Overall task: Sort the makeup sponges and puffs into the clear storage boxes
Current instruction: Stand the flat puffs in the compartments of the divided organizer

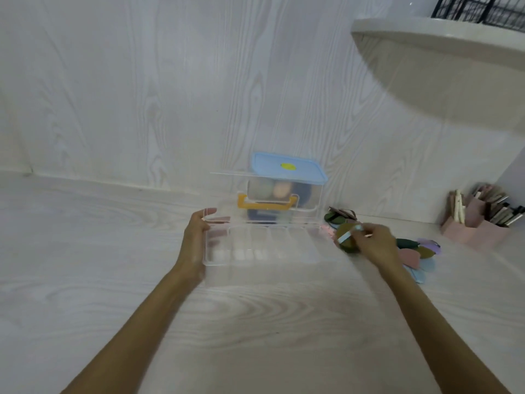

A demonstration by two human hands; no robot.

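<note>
the left hand [196, 237] grips the clear box [264, 245] at its 9 o'clock end. the right hand [375, 243] pinches an olive puff [345, 240] at its 3 o'clock end.

A home vanity corner: pale wood-grain table [255, 322], pink organiser [474, 226] of cosmetics, scattered makeup puffs [417, 251].

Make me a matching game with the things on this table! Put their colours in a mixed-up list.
Things:
1. lid of the back box
2. handle on the back box
3. puff in the right hand
4. brush holder on the far right

Colours:
a. olive green
b. pink
c. light blue
d. orange

Pairs: 1-c, 2-d, 3-a, 4-b
</note>
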